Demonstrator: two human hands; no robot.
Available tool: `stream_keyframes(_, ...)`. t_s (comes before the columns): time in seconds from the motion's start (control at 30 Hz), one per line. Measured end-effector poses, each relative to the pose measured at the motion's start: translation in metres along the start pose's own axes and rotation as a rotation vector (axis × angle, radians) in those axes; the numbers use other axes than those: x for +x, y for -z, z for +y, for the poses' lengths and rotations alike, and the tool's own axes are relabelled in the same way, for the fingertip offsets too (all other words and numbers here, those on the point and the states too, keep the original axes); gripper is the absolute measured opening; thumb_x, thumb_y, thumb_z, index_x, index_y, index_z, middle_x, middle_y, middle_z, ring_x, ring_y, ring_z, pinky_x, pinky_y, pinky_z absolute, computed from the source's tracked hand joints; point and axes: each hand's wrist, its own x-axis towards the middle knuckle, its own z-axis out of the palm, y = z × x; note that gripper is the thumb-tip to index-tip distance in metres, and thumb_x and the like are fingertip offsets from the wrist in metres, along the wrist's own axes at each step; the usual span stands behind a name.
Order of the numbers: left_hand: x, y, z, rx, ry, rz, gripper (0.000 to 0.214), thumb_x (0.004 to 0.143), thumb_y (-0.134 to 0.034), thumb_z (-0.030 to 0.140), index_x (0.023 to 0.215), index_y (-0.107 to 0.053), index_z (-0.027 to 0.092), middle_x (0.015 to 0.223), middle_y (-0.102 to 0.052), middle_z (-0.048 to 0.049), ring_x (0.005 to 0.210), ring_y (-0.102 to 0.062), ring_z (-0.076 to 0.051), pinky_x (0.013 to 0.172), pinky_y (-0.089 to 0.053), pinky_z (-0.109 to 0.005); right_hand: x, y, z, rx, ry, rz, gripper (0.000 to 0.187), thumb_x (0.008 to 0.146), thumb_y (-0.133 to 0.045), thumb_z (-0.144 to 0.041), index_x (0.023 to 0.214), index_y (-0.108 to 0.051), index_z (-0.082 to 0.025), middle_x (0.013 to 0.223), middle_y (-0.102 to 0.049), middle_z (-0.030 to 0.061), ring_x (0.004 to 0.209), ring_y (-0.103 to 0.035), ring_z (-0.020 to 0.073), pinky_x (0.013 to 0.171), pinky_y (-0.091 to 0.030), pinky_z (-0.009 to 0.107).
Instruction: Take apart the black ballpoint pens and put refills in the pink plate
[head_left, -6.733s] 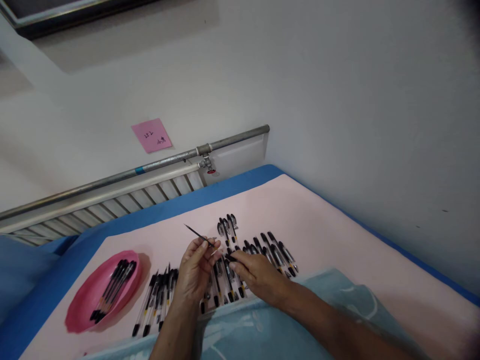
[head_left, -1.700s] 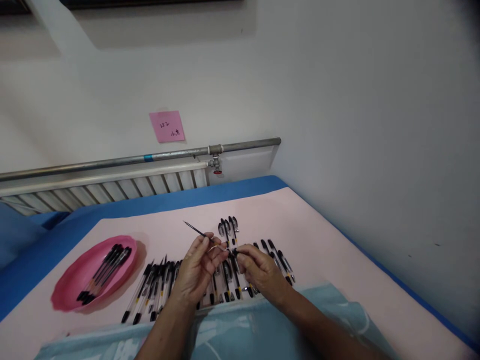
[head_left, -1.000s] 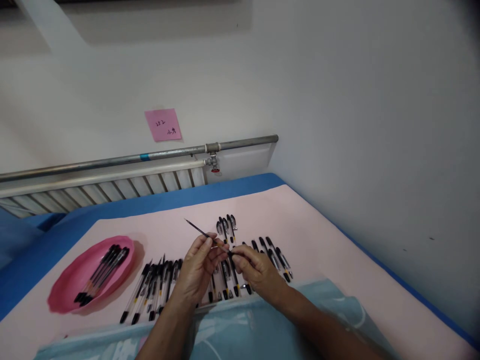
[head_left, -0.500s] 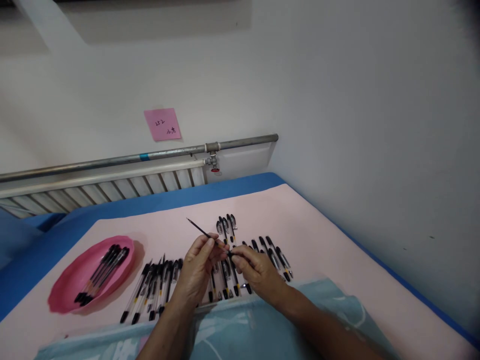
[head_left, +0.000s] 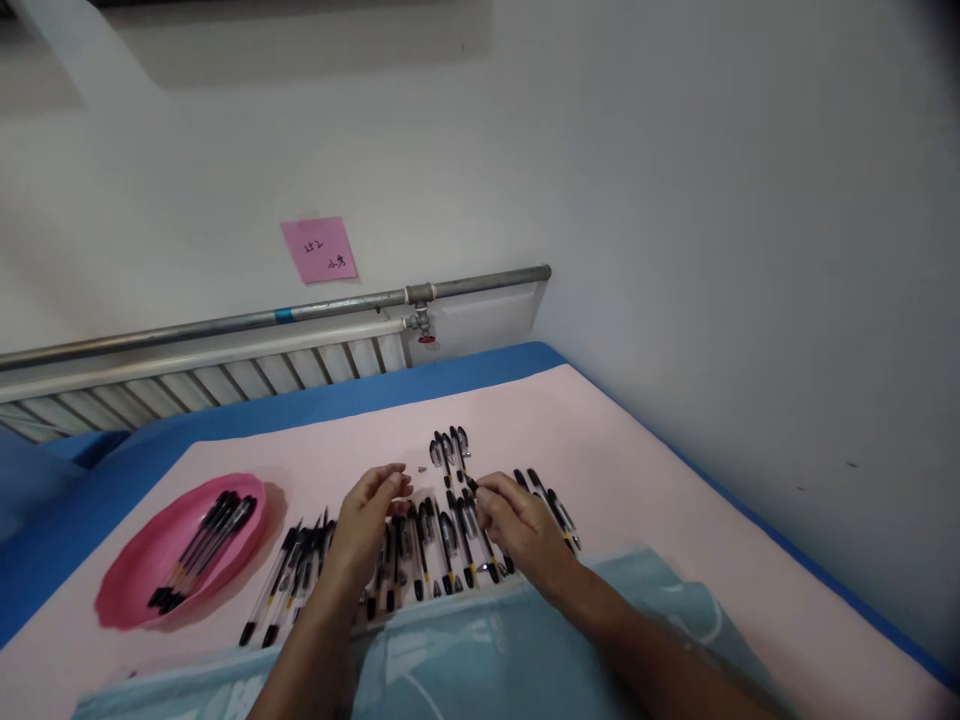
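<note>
My left hand (head_left: 376, 508) hovers over the pens with its fingers loosely curved and apart, holding nothing that I can see. My right hand (head_left: 519, 520) is closed in a pinch on a small black pen part (head_left: 471, 483); the rest of that piece is hidden by the fingers. Beneath and between the hands lies a row of clear pens with black ends (head_left: 420, 550), some partly hidden. Beyond the fingertips is a small group of pen parts with black caps (head_left: 448, 447). A little metal pen tip (head_left: 422, 469) rests on the pink sheet just right of my left fingertips.
At the left, a pink oval dish (head_left: 124, 565) holds several pens. More pens (head_left: 281, 585) lie between it and my left arm, and others (head_left: 551, 505) beyond my right hand. Light-blue cloth (head_left: 480, 660) covers the near edge. A radiator (head_left: 225, 380) and walls stand behind and right.
The thin black refill is no longer in my left hand, whose fingers have opened and moved left. My right hand has moved slightly up and right, still pinching a black part.
</note>
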Motion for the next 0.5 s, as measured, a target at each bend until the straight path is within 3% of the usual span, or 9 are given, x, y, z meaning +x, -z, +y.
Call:
stream_keyframes(0.1,0.012,0.002,-0.006,0.349,-0.047,0.022,0.026,0.071,-0.055,0.032,0.09,-0.062,0.015,0.087,-0.065,-0.0077,0.082,-0.06,-0.02,0.071,-0.046,-0.032,-0.001,0.0,-0.002,0.027,-0.001,-0.008,0.019,0.086,-0.041,-0.034,0.08,-0.051,-0.019,0.06,-0.047,-0.0043,0.048,-0.039,0.0069,0.046,-0.032,0.02)
stream_keyframes(0.23,0.036,-0.011,-0.008,0.916,-0.155,-0.027,0.024,0.073,-0.049,0.017,0.092,-0.064,0.016,0.095,-0.065,-0.0088,0.088,-0.059,-0.019,0.08,-0.041,-0.029,-0.001,0.004,-0.004,0.036,0.0,-0.001,0.019,0.085,-0.041,-0.035,0.079,-0.051,-0.019,0.06,-0.046,-0.0041,0.049,-0.04,0.0075,0.046,-0.032,0.02)
stream_keyframes(0.37,0.059,-0.029,-0.011,1.041,-0.136,-0.054,0.023,0.07,-0.051,0.012,0.088,-0.066,0.015,0.095,-0.063,-0.0135,0.09,-0.058,-0.023,0.081,-0.039,-0.032,0.0,0.009,-0.006,0.032,0.001,0.009,0.019,0.085,-0.041,-0.034,0.08,-0.052,-0.019,0.06,-0.046,-0.0043,0.049,-0.04,0.0079,0.047,-0.033,0.02)
stream_keyframes(0.5,0.07,-0.04,-0.013,1.066,-0.092,-0.047,0.016,0.066,-0.052,0.007,0.069,-0.066,0.013,0.087,-0.063,-0.0161,0.095,-0.056,-0.028,0.084,-0.037,-0.036,0.0,0.012,-0.006,0.016,0.032,0.007,0.02,0.086,-0.04,-0.034,0.078,-0.051,-0.02,0.06,-0.047,-0.0046,0.049,-0.04,0.0075,0.049,-0.033,0.02)
